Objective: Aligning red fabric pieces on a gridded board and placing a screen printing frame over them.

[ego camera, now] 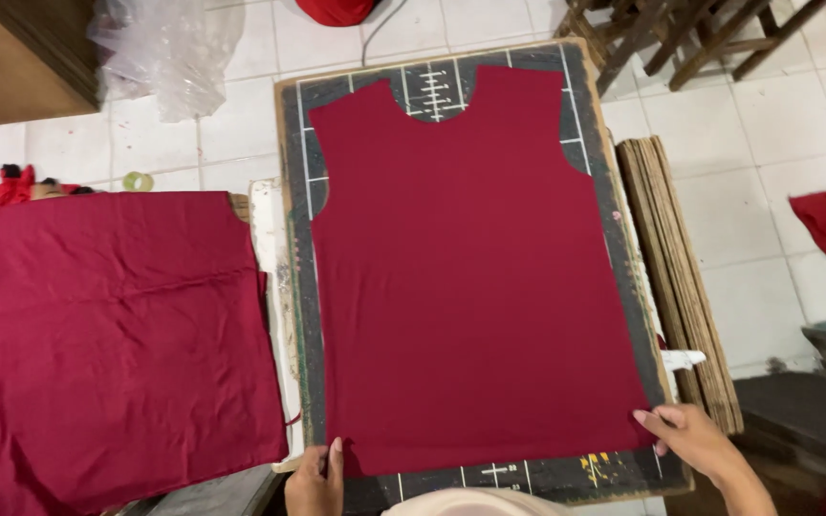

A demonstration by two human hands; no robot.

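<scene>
Both hands press flat, fingers open, nothing gripped: left hand (315, 478) & right hand (685, 435) on bottom corners of red cloth piece (475, 287). It lies on dark cutting board (291, 287); red cloth pile (117, 344) just beside, at left.

White floor tiles (776, 143) are showing around the work, wooden chair legs (690, 33) are standing at the top right, and a wooden cabinet (11, 57) is sitting top left.

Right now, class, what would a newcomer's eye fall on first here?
A dark red cut garment panel lies flat on a dark marked cutting board at centre. The left hand and right hand touch its near corners. A stack of red fabric lies to the left.
</scene>
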